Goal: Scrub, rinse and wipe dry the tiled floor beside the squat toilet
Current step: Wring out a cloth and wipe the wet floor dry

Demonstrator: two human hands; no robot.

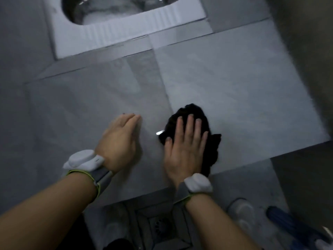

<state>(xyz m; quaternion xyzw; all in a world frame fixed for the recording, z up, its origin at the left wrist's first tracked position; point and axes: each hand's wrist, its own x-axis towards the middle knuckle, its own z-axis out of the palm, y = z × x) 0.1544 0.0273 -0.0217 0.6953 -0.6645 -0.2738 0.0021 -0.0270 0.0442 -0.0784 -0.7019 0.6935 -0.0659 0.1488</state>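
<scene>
Right hand (185, 150) presses black cloth (207, 127) flat on floor (243, 91), fingers straight; left hand (119, 141) rests beside it, fingers released

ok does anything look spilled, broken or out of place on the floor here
Nothing stands out. The right hand presses a dark cloth flat on the grey tiles, the left hand rests on them, and the toilet looks intact.

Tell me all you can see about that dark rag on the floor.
The black cloth looks like soft fabric, crumpled into an uneven bunch with ragged edges. It lies on the grey tiled floor, in front of the white squat toilet. The right hand presses flat on it with straight, spread fingers, covering its near left part. The left hand rests on the tile beside it, apart from it.
</scene>
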